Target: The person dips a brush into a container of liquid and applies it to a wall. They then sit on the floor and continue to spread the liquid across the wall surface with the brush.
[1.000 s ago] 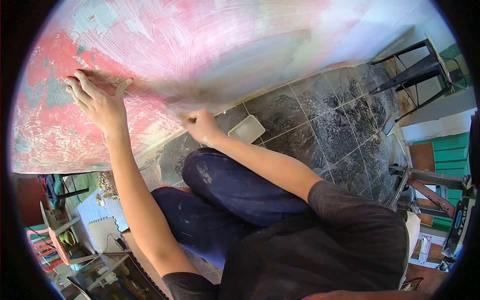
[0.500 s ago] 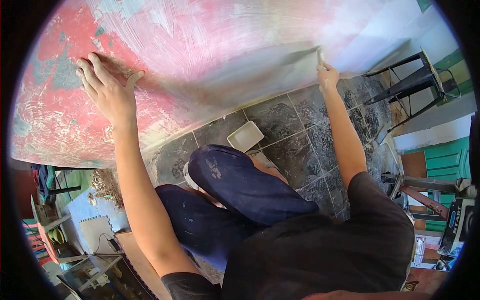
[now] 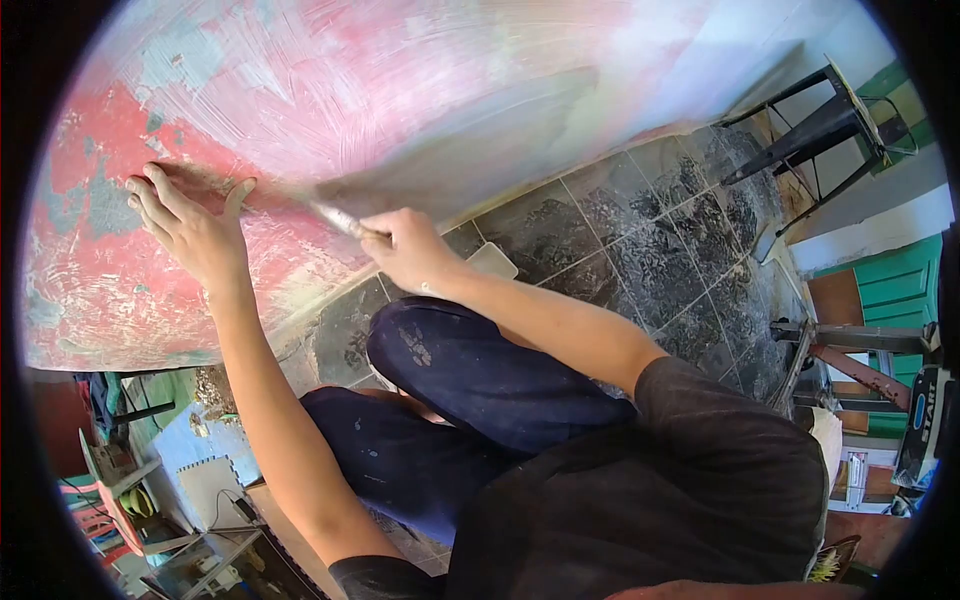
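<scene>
My left hand (image 3: pixel 190 230) is open, its fingers spread and its palm side against the patchy red, pink and grey wall (image 3: pixel 400 100). To its right, my right hand (image 3: pixel 410 247) is closed around the handle of a paintbrush (image 3: pixel 343 219). The brush tilts up and leftward from my fist, its bristle end at the wall, pointing toward my left hand. Pale, streaky brush marks cover the wall above both hands. Just beyond my right hand, partly hidden by it, a shallow pale tray (image 3: pixel 492 262) sits on the dark tiled floor (image 3: pixel 640 250), whose tiles are smeared with whitish marks. Below my hands are my bent knees in dark blue trousers (image 3: pixel 470 370), spotted with pale stains. Well to the right of my hands, a black metal-framed stool (image 3: pixel 815 130) is near the wall.
</scene>
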Motion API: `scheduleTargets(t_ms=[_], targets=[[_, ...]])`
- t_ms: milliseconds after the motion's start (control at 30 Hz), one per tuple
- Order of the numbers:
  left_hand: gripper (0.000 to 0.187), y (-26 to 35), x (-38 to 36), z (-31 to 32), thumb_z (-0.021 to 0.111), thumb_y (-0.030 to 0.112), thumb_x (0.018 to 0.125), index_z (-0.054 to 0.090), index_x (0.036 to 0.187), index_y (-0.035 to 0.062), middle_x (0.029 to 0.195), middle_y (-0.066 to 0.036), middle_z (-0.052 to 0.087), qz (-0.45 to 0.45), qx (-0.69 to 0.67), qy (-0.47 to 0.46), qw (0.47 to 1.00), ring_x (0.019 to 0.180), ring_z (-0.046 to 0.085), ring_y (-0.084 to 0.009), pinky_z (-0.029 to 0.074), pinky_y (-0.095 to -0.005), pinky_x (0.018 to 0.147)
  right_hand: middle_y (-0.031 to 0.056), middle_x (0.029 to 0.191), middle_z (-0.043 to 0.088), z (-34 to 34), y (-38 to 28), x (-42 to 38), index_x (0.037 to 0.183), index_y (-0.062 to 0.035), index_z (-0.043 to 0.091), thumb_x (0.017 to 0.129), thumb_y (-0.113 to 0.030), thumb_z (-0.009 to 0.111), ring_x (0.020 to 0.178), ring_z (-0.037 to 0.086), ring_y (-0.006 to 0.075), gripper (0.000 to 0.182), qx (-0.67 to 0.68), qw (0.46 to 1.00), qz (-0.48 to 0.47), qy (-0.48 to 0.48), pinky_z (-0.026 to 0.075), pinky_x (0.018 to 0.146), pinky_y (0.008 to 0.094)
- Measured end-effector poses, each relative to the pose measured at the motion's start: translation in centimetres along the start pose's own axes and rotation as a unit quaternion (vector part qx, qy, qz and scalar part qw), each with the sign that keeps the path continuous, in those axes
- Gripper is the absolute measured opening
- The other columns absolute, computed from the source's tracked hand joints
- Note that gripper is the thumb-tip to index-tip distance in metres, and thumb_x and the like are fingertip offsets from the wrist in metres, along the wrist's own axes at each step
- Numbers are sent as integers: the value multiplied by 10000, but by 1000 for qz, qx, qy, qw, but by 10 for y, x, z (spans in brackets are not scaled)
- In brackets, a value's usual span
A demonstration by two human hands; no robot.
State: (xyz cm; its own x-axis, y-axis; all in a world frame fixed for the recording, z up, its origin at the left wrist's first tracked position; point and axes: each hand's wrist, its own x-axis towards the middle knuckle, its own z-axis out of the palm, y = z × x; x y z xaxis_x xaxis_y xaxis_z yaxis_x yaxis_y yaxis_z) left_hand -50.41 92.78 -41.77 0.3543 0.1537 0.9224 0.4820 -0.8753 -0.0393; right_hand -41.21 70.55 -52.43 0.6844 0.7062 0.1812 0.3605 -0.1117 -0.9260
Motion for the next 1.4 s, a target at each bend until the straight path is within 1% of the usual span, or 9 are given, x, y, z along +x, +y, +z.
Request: scheduleTargets(t_ms=[233,400,500,667,833,900,1000,1133,1400], targets=[[1245,1,0,-3,892,530,593,309,1559,3,1591,-283,308,-15,15,-2,1000,1469,310,-461,339,-518,1195,17,824,703,-194,36,43,1115,-74,788,912,-189,714,730,589,90,245,-107,984,112,89,479,672,270],[1244,0,-1,-2,880,539,623,279,1569,-1,1599,-280,288,-21,8,-11,1000,1485,276,-458,327,-519,1203,62,739,705,-335,105,42,1079,-3,780,928,-247,698,569,571,126,299,-208,929,131,275,439,525,346],[1246,2,0,-3,882,534,620,278,1570,0,1603,-277,282,-29,11,-12,999,1487,273,-455,322,-520,1207,116,737,701,-335,104,35,1057,32,766,946,-268,667,567,597,162,335,-267,863,139,406,461,552,380],[1242,2,0,-1,903,483,595,291,1570,17,1613,-263,281,-23,-2,3,1000,1485,292,-443,326,-515,1206,255,775,694,-182,78,43,835,30,744,917,-109,541,754,690,397,259,-264,896,83,346,526,738,486],[1250,1,0,0,866,590,630,294,1558,-22,1593,-304,270,-10,13,-4,1000,1485,263,-475,322,-534,1203,137,700,698,-21,27,9,803,0,736,895,-103,618,581,629,220,182,-60,992,113,11,486,553,395],[1246,2,0,0,862,594,634,298,1554,-27,1590,-311,273,-2,-1,1,1000,1482,267,-480,322,-537,1201,138,682,687,11,38,4,998,-5,763,929,-128,640,543,581,174,188,-96,992,-70,32,450,489,367],[1244,1,1,-4,859,594,639,294,1557,-26,1592,-305,275,-7,10,-3,1000,1481,271,-479,323,-537,1201,89,699,696,-40,0,13,1019,-21,764,950,-148,616,529,564,156,207,-52,995,83,-16,438,480,341],[1239,3,1,-4,881,536,617,293,1564,-3,1597,-280,293,-21,11,-7,1000,1479,287,-466,327,-524,1201,28,801,727,-178,24,37,1099,-48,781,920,-301,723,728,624,106,315,-169,974,36,149,511,663,319],[1241,1,0,-2,885,528,628,278,1570,-4,1598,-281,281,-30,6,-11,999,1473,286,-464,316,-523,1203,219,760,716,-324,67,40,929,23,770,927,-305,666,711,712,315,343,-359,846,111,378,538,694,436]])
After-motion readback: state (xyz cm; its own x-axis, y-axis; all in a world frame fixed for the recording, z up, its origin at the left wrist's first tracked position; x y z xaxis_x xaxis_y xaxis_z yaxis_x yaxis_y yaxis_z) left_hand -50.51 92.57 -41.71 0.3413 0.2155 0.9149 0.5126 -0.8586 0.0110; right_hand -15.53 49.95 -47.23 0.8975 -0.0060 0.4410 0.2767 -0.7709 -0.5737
